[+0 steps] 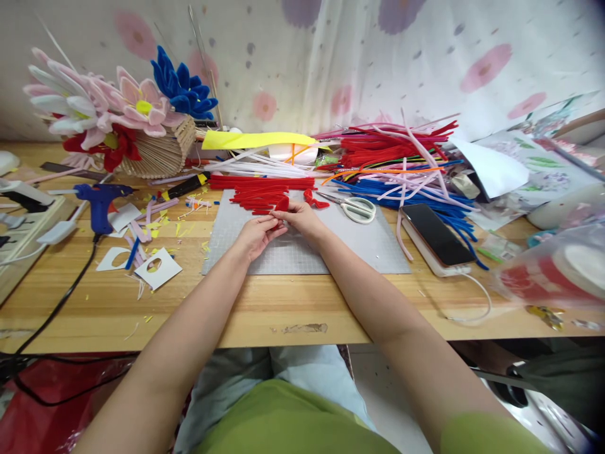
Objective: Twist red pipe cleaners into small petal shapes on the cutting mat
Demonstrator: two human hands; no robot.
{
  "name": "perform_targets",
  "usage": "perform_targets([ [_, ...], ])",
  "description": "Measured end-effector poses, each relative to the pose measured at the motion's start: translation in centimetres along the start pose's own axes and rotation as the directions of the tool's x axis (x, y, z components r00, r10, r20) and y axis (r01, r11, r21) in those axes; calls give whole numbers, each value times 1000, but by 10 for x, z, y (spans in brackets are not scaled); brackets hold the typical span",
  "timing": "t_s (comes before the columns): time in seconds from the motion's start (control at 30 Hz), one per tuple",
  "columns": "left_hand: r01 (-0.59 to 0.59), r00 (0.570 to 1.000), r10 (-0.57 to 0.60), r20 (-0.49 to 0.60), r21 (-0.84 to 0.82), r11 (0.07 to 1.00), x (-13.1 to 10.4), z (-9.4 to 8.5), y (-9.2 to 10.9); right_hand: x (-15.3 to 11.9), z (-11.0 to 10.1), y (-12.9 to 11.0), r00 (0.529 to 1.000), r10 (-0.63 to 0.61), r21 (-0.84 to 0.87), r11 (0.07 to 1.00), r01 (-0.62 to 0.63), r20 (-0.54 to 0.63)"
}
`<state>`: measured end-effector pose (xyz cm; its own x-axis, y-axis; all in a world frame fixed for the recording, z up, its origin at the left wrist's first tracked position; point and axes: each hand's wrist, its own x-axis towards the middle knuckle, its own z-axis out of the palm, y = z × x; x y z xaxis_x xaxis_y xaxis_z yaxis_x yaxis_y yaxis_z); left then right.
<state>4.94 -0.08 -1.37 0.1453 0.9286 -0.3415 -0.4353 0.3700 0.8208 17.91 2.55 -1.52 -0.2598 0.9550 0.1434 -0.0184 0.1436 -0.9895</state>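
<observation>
My left hand (258, 237) and my right hand (303, 220) meet over the grey cutting mat (368, 255). Between their closed fingertips is a small red chenille-stem piece (282, 205), shaped like a petal and partly covered by the fingers. Just beyond lies a row of cut red chenille stems (259, 192). Right of my right hand are a curled red chenille piece (316, 200) and white-handled scissors (358, 210), both lying on the mat.
A blue glue gun (99, 205) stands left, its black cord crossing the table. Chenille flowers (142, 104) rise behind it. Bundled red stems (382, 148) and blue stems (416, 195) lie at the back right. A phone (437, 233) rests on a white block. Punched white cards (165, 275) lie left.
</observation>
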Motion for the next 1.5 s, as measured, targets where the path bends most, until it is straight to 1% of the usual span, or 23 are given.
perform_targets([
  [0.07, -38, 998, 39, -40, 8, 999, -1, 3, -1, 1, 2, 2, 1000, -25, -28, 999, 24, -16],
  [0.17, -80, 991, 77, -111, -23, 997, 0, 6, -1, 3, 4, 6, 999, 11, -50, 999, -13, -34],
  [0.27, -106, 982, 93, -166, -70, 992, 1, 4, 1, 5, 4, 10, 999, 20, -121, 992, -25, -42],
  [0.47, -114, 982, 104, -158, -57, 992, 2, 0, 4, 7, 4, 15, 998, 37, -255, 966, -47, -43],
  [0.53, -132, 976, 123, -179, -43, 990, 2, 1, 4, 5, 5, 13, 999, -8, -296, 955, -8, -53],
  [0.6, -164, 966, 158, -204, -14, 986, 2, 2, 2, 2, 7, 11, 995, -86, -340, 938, 64, -50],
  [0.73, -225, 941, 234, -244, 65, 972, 2, 5, -3, -3, 8, 7, 982, -188, -416, 893, 173, 5],
  [0.9, -303, 900, 343, -270, 177, 936, 4, 6, -11, -6, 10, 4, 954, -294, -545, 790, 281, 66],
  [0.97, -316, 892, 366, -264, 213, 924, 6, 4, -13, -6, 11, 2, 940, -329, -586, 745, 319, 93],
  [1.03, -319, 892, 374, -255, 231, 919, 8, 2, -14, -7, 11, 2, 934, -341, -603, 725, 333, 106],
  [1.1, -305, 891, 361, -274, 227, 925, 9, 0, -11, -6, 10, 2, 945, -310, -575, 757, 311, 104],
  [1.13, -289, 892, 346, -290, 220, 932, 9, 0, -10, -5, 10, 3, 957, -275, -537, 796, 279, 91],
  [1.2, -255, 902, 308, -302, 200, 946, 8, -1, -6, -3, 7, 5, 985, -172, -407, 898, 167, 25],
  [1.27, -227, 921, 276, -276, 197, 954, 7, -2, -2, -1, 5, 7, 997, -49, -238, 971, 34, -57],
  [1.3, -214, 930, 264, -257, 206, 955, 5, -2, -1, 0, 4, 7, 997, 3, -163, 986, -16, -78],
  [1.37, -192, 943, 246, -222, 241, 951, 3, -1, 0, 0, 4, 7, 996, 71, -66, 995, -75, -60],
  [1.43, -166, 955, 227, -192, 289, 943, 1, 0, 0, -1, 5, 6, 994, 103, -15, 995, -104, -23],
  [1.5, -144, 966, 205, -154, 336, 931, -1, 1, 0, -3, 6, 4, 992, 121, 15, 993, -120, -21],
])
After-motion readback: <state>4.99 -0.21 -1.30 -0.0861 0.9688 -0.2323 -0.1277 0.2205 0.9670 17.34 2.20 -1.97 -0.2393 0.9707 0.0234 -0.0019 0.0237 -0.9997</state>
